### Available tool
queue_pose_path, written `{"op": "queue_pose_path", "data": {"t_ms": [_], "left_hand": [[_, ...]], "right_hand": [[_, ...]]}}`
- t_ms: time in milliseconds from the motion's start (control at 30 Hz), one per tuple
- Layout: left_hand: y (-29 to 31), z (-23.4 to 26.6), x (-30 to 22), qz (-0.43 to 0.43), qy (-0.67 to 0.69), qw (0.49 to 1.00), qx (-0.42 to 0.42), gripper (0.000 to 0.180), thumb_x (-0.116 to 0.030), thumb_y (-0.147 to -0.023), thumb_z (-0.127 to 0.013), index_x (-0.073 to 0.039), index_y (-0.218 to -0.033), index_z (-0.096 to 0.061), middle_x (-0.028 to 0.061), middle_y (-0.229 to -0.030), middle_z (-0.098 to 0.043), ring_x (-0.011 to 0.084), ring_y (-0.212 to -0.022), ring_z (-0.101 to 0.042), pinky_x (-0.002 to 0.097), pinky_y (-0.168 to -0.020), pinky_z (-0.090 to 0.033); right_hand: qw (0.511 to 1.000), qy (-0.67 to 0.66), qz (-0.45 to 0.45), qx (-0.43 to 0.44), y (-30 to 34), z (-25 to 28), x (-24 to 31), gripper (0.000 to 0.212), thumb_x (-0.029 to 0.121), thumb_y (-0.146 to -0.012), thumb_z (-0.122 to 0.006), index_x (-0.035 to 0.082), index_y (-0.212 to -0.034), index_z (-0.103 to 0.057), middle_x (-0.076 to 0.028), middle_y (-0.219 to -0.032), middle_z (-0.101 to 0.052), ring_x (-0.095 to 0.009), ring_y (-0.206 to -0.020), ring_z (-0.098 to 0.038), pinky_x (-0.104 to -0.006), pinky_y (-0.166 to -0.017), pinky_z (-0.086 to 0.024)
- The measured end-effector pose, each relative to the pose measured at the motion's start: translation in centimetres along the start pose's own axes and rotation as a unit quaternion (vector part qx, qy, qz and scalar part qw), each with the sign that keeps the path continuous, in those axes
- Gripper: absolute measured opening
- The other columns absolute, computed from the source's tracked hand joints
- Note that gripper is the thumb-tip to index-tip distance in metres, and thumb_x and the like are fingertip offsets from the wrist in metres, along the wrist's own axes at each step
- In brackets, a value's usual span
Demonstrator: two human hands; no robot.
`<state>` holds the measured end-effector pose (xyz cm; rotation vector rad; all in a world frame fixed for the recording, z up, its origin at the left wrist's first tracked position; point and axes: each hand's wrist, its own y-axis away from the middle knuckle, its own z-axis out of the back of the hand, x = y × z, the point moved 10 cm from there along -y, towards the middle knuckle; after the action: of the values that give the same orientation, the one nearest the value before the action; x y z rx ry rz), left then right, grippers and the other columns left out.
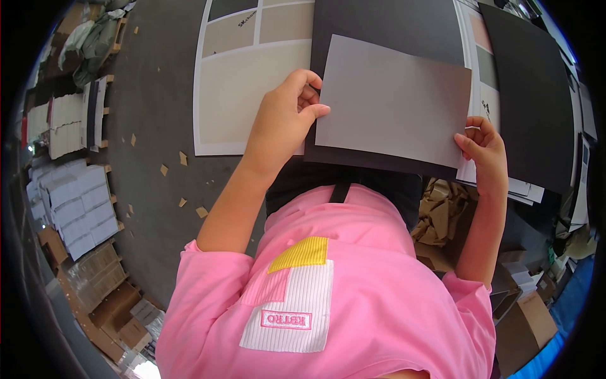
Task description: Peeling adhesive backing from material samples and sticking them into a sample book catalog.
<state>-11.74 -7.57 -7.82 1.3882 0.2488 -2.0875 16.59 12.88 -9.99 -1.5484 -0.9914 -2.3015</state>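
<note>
A plain grey sheet (394, 101) is held up, slightly tilted, between my two hands. The thumb of my left hand (284, 110) lies on its left edge, with the fingers curled behind and partly hidden. On the lower right edge my right hand (483, 148) pinches the sheet between thumb and fingers. Behind and beneath it lies a large black board (385, 22). To the left, a white-bordered board (252, 104) carries beige and dark rectangular panels. Another panelled white board (486, 66) shows partly to the right, beside a second black board (533, 95).
Under the work surface on the right is a box of crumpled brown paper (442, 211). Pallets with white paper stacks (79, 205) and cartons (101, 278) line the far left. Small tan scraps (183, 158) lie on the grey floor (151, 114). A cardboard box (530, 325) stands at lower right.
</note>
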Motion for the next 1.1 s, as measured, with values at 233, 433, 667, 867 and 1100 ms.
{"op": "queue_pose_path", "data": {"t_ms": [233, 433, 667, 867, 1100], "left_hand": [[0.31, 0.01, -0.37, -0.011, -0.009, 1.0, -0.008, 0.028, 0.004, -0.082, -0.073, -0.001, -0.106, -0.06, 0.0033, -0.083, -0.063, 0.0111, -0.078, -0.061, 0.0254, -0.076, -0.052], [0.4, 0.0, -0.29, -0.016, -0.017, 1.0, -0.016, 0.028, 0.004, -0.081, -0.073, -0.002, -0.106, -0.06, 0.0037, -0.082, -0.063, 0.0114, -0.078, -0.061, 0.0257, -0.075, -0.053], [0.43, 0.02, -0.38, -0.017, -0.017, 0.999, -0.021, 0.028, 0.004, -0.081, -0.073, -0.002, -0.105, -0.06, 0.0036, -0.082, -0.063, 0.0118, -0.077, -0.062, 0.026, -0.075, -0.053], [0.48, -0.11, -0.58, -0.024, -0.032, 0.999, -0.02, 0.027, 0.004, -0.081, -0.073, -0.002, -0.103, -0.059, 0.0035, -0.081, -0.063, 0.0119, -0.076, -0.061, 0.0259, -0.074, -0.053], [0.58, -0.23, -0.72, -0.035, -0.046, 0.998, -0.025, 0.027, 0.005, -0.081, -0.073, -0.002, -0.103, -0.059, 0.0038, -0.08, -0.063, 0.0121, -0.075, -0.061, 0.0261, -0.073, -0.052]], "right_hand": [[1.0, -0.021, 0.0, 0.006, 0.05, 0.07, -0.42, 0.029, 0.005, -0.082, -0.074, 0.004, -0.108, -0.061, 0.002, -0.079, -0.064, -0.005, -0.07, -0.053, -0.0212, -0.065, -0.038], [1.0, -0.03, 0.006, 0.003, 0.0, 0.15, -0.61, 0.027, 0.005, -0.083, -0.074, 0.004, -0.107, -0.063, 0.002, -0.081, -0.065, -0.005, -0.07, -0.054, -0.0208, -0.065, -0.039], [0.999, -0.033, 0.009, 0.007, 0.03, 0.15, -0.57, 0.026, 0.005, -0.083, -0.074, 0.004, -0.106, -0.063, 0.002, -0.082, -0.065, -0.005, -0.071, -0.055, -0.0207, -0.065, -0.039], [1.0, -0.022, 0.015, -0.006, 0.1, 0.37, -0.63, 0.026, 0.004, -0.082, -0.074, 0.003, -0.106, -0.064, 0.002, -0.081, -0.064, -0.005, -0.071, -0.054, -0.0207, -0.064, -0.038], [1.0, -0.022, 0.02, -0.009, 0.17, 0.37, -0.56, 0.022, 0.004, -0.082, -0.075, 0.004, -0.102, -0.065, 0.003, -0.08, -0.062, -0.004, -0.069, -0.052, -0.0207, -0.062, -0.038]]}}
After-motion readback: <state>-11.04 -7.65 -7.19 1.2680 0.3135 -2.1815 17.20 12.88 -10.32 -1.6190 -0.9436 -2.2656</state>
